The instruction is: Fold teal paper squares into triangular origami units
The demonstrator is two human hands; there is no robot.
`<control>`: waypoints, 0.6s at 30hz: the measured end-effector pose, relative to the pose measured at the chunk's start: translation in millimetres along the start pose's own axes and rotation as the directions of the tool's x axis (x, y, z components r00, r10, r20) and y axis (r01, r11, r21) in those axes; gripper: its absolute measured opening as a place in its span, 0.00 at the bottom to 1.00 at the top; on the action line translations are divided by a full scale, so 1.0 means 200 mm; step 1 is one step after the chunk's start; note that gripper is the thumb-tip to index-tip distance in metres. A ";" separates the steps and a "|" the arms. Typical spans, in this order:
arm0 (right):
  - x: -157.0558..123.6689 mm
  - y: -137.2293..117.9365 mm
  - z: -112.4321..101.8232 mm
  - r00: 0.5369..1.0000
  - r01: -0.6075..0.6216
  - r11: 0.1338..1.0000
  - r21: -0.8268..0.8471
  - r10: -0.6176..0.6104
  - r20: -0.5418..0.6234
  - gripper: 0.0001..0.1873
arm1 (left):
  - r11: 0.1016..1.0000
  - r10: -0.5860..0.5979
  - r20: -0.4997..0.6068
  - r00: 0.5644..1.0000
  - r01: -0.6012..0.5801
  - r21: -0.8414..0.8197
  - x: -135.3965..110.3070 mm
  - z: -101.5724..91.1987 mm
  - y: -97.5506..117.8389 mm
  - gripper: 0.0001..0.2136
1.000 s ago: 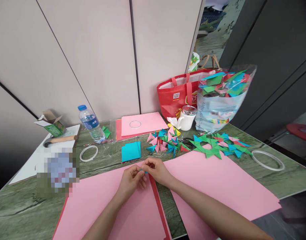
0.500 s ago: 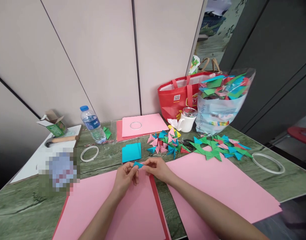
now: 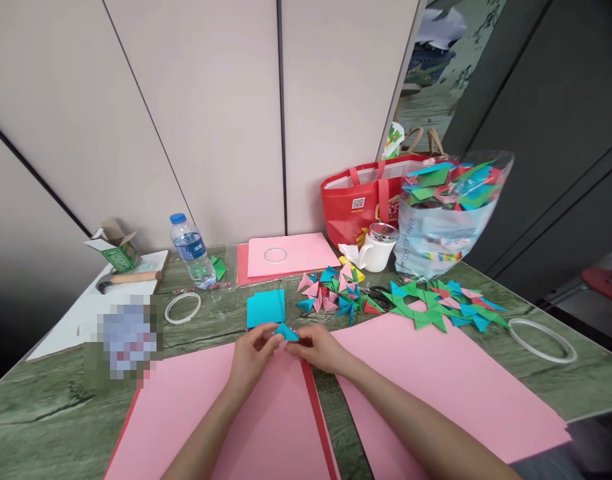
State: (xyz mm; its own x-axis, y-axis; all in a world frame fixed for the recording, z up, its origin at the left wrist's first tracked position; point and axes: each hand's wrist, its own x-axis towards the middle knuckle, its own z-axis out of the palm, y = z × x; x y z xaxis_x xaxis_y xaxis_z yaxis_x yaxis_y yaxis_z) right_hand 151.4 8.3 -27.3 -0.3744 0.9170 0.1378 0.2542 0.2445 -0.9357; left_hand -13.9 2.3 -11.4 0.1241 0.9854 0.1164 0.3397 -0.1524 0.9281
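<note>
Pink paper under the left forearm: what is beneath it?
Red paper shows along its left and right edges, over the green tabletop; whatever lies under its middle is covered.

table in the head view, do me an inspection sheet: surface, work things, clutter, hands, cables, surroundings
Surface: green wood-look table, large pink sheets lying under both forearms
Work things: folded blue paper; blue paper stack just beyond it; paper heap of mixed folded pieces to the right; flat green pieces further right
Clutter: water bottle, white mug, red bag, stuffed plastic bag, wooden-handled tool; one pixelated item, cannot tell what
Hands: left hand and right hand hold the folded blue paper from either side
Cables: nothing seen
Surroundings: pale panels behind, dark panels at right
</note>
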 end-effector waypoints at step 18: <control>-0.03 -0.01 0.00 0.983 0.184 0.816 -0.549 -0.165 0.084 0.30 | 0.724 0.386 -0.052 0.921 -0.267 0.636 0.08 -0.04 -0.28 0.15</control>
State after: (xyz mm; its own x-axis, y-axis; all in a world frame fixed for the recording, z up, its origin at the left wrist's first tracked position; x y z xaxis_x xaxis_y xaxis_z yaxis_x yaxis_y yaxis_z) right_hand 152.6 1.7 -26.7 -0.4847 0.8343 0.2627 0.6277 0.5409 -0.5599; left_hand -39.1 28.4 -59.0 0.1968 0.8527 0.4838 0.8055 -0.4220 0.4161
